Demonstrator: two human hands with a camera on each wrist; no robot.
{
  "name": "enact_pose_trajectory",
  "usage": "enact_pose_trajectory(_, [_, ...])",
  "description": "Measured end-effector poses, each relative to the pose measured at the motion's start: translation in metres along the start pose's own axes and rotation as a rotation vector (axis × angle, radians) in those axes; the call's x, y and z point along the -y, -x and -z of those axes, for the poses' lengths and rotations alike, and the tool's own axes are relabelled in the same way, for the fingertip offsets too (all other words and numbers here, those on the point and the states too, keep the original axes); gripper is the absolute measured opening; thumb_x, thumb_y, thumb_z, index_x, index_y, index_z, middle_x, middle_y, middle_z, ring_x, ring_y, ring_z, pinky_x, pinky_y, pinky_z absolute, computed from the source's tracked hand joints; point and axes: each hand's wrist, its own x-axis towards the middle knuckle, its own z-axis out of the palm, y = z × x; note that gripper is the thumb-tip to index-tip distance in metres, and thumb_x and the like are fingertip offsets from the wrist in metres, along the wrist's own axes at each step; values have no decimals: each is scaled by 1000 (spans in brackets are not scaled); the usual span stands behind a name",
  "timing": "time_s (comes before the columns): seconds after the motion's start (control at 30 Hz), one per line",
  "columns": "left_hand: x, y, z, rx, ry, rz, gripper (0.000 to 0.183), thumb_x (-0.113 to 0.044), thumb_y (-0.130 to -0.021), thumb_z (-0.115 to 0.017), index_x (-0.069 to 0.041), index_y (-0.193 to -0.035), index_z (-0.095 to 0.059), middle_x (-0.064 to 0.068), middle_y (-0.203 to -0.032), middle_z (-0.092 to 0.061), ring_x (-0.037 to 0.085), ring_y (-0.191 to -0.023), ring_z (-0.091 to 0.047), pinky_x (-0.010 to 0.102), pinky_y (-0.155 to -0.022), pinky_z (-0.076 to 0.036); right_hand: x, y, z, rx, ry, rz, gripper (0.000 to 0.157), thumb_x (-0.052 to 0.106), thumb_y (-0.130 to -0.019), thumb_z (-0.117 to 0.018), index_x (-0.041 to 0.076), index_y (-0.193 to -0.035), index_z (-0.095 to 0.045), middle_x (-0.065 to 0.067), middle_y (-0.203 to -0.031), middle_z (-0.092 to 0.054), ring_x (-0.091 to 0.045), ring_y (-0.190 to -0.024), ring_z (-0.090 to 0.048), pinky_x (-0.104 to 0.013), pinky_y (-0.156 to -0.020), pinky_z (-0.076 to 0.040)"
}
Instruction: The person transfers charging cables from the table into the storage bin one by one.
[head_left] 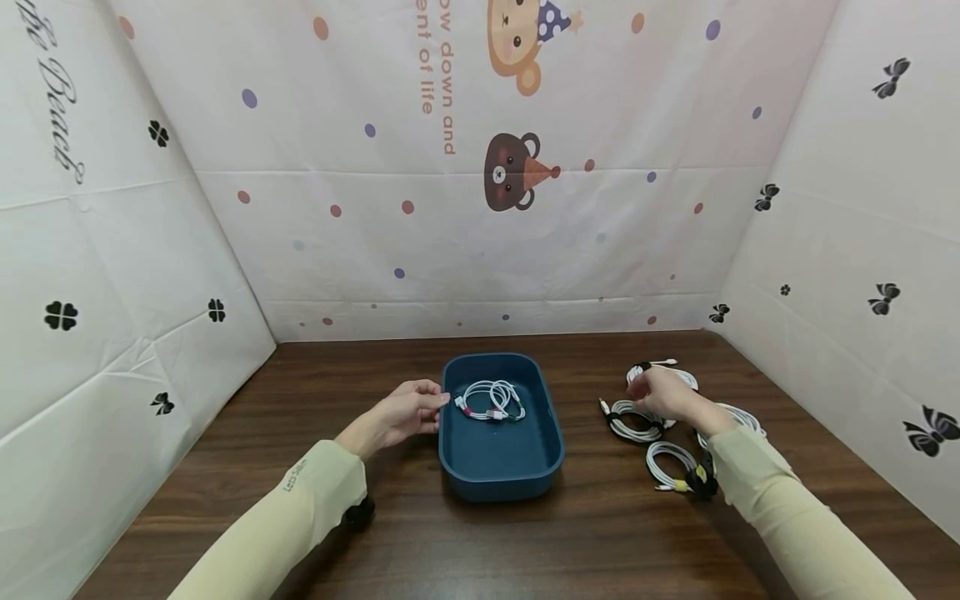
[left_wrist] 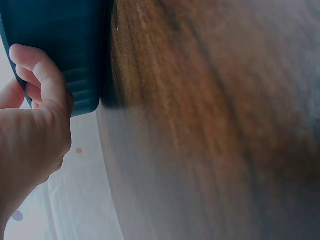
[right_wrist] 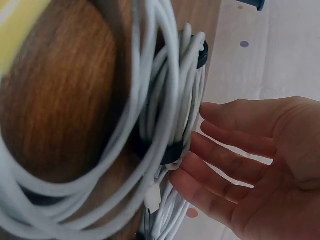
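A dark blue plastic bin stands on the table with one coiled white cable in it. My left hand pinches the bin's left rim; the left wrist view shows its fingers against the outer wall. Over on the right, my right hand reaches over a group of coiled white cables. Seen from the right wrist, its fingers are spread and loosely bent, the fingertips right at a white cable coil bound with black straps. Nothing is gripped in that hand.
Around the right hand lie a cable coil with a black strap, one with a yellow tag, another at the back and one beside the sleeve. Patterned white sheets border the wooden table at back and sides.
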Motion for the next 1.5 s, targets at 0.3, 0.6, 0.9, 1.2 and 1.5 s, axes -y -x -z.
enact_pose_trajectory(0.3, [0,0,0,-10,-4,3,12,-14,-98,-55,-7,-103,-47,8,-86,-53,16,-72,-52,31,-69,-50,-2,-2,-7,16,-12,23,18,2,-73,-73,-6,-89,-69,-10,-77,-69,-15,-71,-60,-33,-65,-49])
enact_pose_trajectory(0.6, [0,0,-1,-10,-11,-4,11,-14,-99,-54,-7,-104,-46,7,-85,-53,16,-72,-52,30,-68,-50,3,-1,-9,28,43,12,24,2,-70,-75,-5,-92,-68,-9,-76,-66,-18,-72,-59,-36,-67,-48])
enact_pose_trajectory(0.9, [1,0,-1,-1,-11,-9,12,-15,-99,-54,-7,-104,-46,3,-81,-54,15,-71,-52,30,-68,-51,1,-1,-12,13,18,-32,18,3,-71,-75,-3,-87,-69,-6,-72,-65,-14,-67,-54,-32,-64,-45])
enact_pose_trajectory(1.2, [1,0,0,4,-11,-18,12,-14,-99,-54,-7,-104,-46,3,-80,-54,15,-71,-52,30,-68,-50,-3,-4,-8,29,-139,-13,13,3,-75,-73,-2,-84,-65,0,-69,-56,-10,-61,-44,-26,-58,-37])
enact_pose_trajectory(1.5, [1,0,-1,-11,-8,-10,12,-13,-98,-55,-7,-104,-47,4,-80,-54,15,-71,-52,29,-67,-50,-12,-2,-3,116,-379,-26,20,5,-82,-70,-9,-95,-65,-9,-78,-67,-6,-68,-57,-23,-59,-45])
